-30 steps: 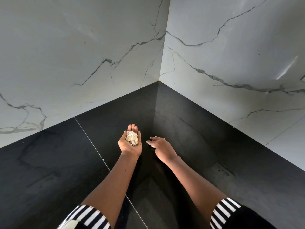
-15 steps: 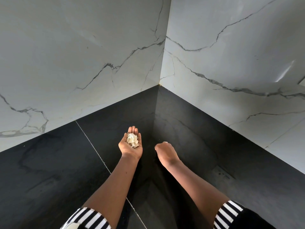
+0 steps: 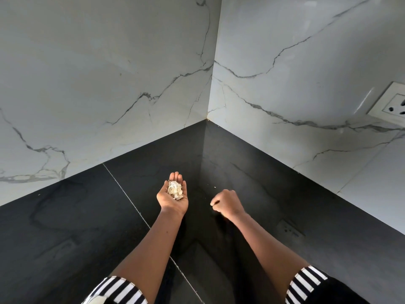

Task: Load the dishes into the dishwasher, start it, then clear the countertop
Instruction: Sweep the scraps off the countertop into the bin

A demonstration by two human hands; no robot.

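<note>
Gathering the last scraps off the black countertop (image 3: 65, 216), below the wall corner (image 3: 207, 119).

Below and left of the wall corner, the left hand (image 3: 173, 198) lies palm up with its fingers released, cradling a small heap of pale scraps (image 3: 174, 190). Straight below the corner one white speck (image 3: 215, 187) sits on the stone. Just right of it the right hand (image 3: 226, 204) is clenched, knuckles up; whether it pinches a crumb cannot be told. Far right of the corner is a wall socket (image 3: 394, 104). No dishes or dishwasher show, so those steps cannot be judged; clearing looks nearly done, with the speck to collect and the heap to bin. A second ago the right hand lay flat, fingers spread, and the socket was out of view; the left hand's heap is unchanged.
</note>
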